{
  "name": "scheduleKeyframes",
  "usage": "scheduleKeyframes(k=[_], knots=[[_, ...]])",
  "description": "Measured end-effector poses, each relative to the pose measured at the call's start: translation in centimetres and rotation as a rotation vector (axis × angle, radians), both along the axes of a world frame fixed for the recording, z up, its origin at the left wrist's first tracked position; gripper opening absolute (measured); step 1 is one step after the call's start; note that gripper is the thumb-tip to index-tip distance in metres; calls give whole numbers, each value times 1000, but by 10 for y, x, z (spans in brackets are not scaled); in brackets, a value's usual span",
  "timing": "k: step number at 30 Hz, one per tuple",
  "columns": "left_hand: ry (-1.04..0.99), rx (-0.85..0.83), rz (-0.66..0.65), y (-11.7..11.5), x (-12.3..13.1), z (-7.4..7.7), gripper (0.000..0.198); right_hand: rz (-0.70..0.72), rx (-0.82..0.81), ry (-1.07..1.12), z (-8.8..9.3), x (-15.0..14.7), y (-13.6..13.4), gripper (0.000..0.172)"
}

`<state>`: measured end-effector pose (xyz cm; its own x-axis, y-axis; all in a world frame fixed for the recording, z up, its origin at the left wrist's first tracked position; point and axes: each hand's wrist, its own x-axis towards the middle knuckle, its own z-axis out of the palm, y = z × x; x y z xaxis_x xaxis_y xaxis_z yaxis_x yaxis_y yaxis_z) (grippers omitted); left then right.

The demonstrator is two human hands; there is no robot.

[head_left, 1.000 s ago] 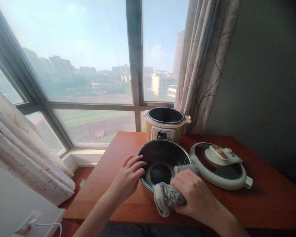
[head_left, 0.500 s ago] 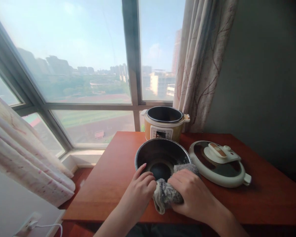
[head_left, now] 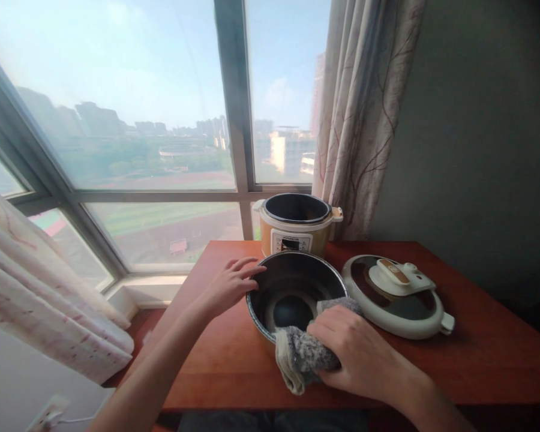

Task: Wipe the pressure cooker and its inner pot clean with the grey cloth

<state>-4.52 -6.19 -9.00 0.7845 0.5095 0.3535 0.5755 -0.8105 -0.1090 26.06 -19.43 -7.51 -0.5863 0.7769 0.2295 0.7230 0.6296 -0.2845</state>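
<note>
A dark inner pot point(head_left: 292, 273) with a speckled rim stands on the table in front of me. My left hand point(head_left: 234, 283) is at the pot's left rim, its fingers stretched out and the tips reaching over the edge; the thumb is hard to make out. My right hand point(head_left: 348, 348) is closed around a bunched grey cloth point(head_left: 299, 357) at the pot's near right rim. One end of the cloth drapes over the near side, and another part shows beyond the knuckles.
Behind the pot stands a yellow and white cooker body point(head_left: 276, 225), its top uncovered. A round cooker lid point(head_left: 391, 294) lies to the right on the reddish wooden table point(head_left: 481, 360). Windows and a curtain point(head_left: 364, 120) rise behind; a wall socket point(head_left: 49, 414) is low at left.
My left hand has moved away from the cloth, left and outward, to the pot's left rim. My right hand keeps the cloth at nearly the same place. The view has shifted slightly.
</note>
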Motion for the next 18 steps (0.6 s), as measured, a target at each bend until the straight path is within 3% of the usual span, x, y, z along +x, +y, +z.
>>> scheduleKeyframes(k=[3, 9, 13, 18], knots=[[-10, -26, 32, 1, 1, -6, 33, -23, 22, 18, -4, -1, -1, 24], [-92, 5, 99, -25, -3, -8, 43, -25, 35, 39, -13, -2, 0, 25], [-172, 3, 75, -54, 5, -11, 39, -37, 49, 33, -15, -4, 1, 24], [-274, -30, 39, -105, 44, -28, 29, -63, 79, 14, -15, -11, -2, 21]])
